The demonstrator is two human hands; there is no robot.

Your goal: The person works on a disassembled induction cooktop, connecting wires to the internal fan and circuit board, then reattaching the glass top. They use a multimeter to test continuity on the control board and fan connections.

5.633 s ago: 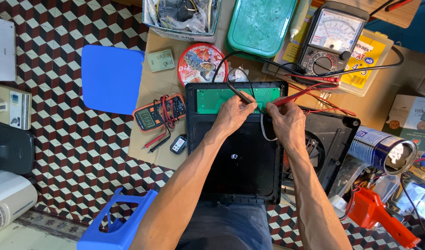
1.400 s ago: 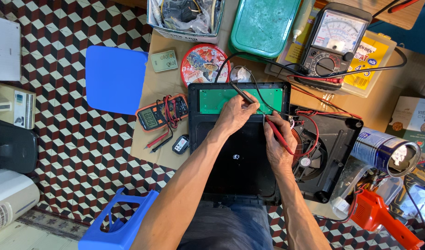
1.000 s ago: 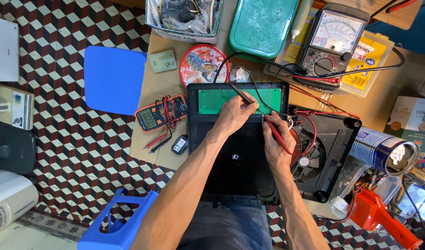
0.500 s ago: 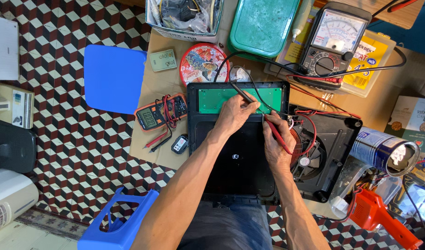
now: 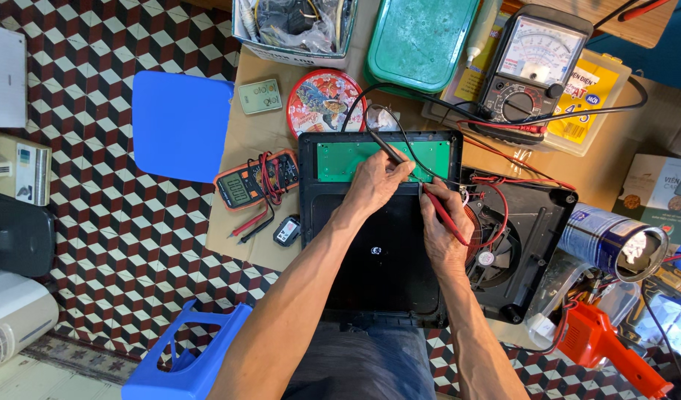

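A black appliance panel (image 5: 381, 259) lies on my lap and the bench, with a green circuit board (image 5: 340, 159) along its far edge. My left hand (image 5: 376, 185) pinches a black test probe (image 5: 385, 148) whose tip rests on the green board. My right hand (image 5: 440, 230) grips a red test probe (image 5: 444, 215), its tip at the board's lower right corner. Both probe leads run up to the analog multimeter (image 5: 537, 63) at the back.
An opened black base with a fan and copper coil (image 5: 518, 244) sits right of the panel. An orange digital multimeter (image 5: 255, 181), a round red tin (image 5: 326, 100), a green tray (image 5: 418, 37), a metal can (image 5: 615, 244) and an orange tool (image 5: 603, 348) crowd the bench.
Since the oldest frame my right hand has drawn back from the board's far edge toward its lower right corner with the red probe. Over the last second, nothing visibly moved.
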